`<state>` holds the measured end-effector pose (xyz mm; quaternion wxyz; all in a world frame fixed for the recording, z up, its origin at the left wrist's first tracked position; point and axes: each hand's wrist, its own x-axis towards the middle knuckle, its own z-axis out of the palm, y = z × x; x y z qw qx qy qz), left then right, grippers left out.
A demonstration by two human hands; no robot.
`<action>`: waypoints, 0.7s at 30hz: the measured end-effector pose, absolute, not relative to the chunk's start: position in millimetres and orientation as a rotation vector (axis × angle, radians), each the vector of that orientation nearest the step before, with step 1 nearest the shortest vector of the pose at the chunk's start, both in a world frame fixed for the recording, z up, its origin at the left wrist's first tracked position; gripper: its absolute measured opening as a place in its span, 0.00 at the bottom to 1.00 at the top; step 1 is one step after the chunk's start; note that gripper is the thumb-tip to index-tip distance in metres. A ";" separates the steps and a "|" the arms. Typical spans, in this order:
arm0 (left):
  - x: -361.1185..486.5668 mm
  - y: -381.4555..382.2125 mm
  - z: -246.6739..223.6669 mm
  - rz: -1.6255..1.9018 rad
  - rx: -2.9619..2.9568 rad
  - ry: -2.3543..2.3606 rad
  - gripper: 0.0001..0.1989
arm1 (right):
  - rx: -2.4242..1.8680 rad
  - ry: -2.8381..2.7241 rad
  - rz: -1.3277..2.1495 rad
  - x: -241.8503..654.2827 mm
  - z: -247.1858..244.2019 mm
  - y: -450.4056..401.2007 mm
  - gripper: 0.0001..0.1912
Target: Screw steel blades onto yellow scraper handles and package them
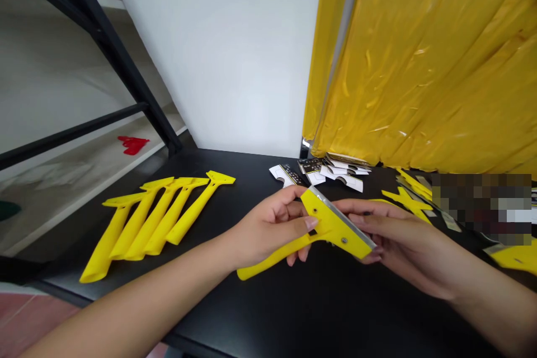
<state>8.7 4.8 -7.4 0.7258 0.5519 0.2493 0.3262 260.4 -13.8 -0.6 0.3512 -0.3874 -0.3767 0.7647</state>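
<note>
A yellow scraper (335, 224) with a metal blade strip along its wide head is held above the black table, handle pointing down to the left. My left hand (266, 226) is closed around the neck and head, its thumb pressed on the yellow face near a screw. At the blade side, my right hand (403, 238) grips the head's edge, fingers partly behind it. Several yellow scraper handles (157, 218) lie in a slanted row to the left of my hands. Beyond the held scraper are printed cardboard sleeves (342, 179), black, white and yellow.
More flat yellow pieces (406, 201) are scattered at the right, beside a pixelated patch. Yellow plastic wrapping (419, 67) and a white panel (239, 56) border the table's back. A black metal frame (113, 61) stands left, with a red item (133, 144) on the shelf behind.
</note>
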 end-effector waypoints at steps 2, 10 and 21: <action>8.5 5.4 -8.7 0.720 1.219 0.526 0.14 | -0.969 -0.955 2.006 260.3 -0.3 -12.4 0.22; 9.5 6.9 -10.0 0.756 1.225 0.548 0.16 | -0.818 -0.922 2.133 259.7 -5.1 -9.5 0.19; 12.1 2.9 -6.0 0.764 1.152 0.630 0.12 | -0.828 -0.981 2.100 260.5 -7.9 -6.5 0.15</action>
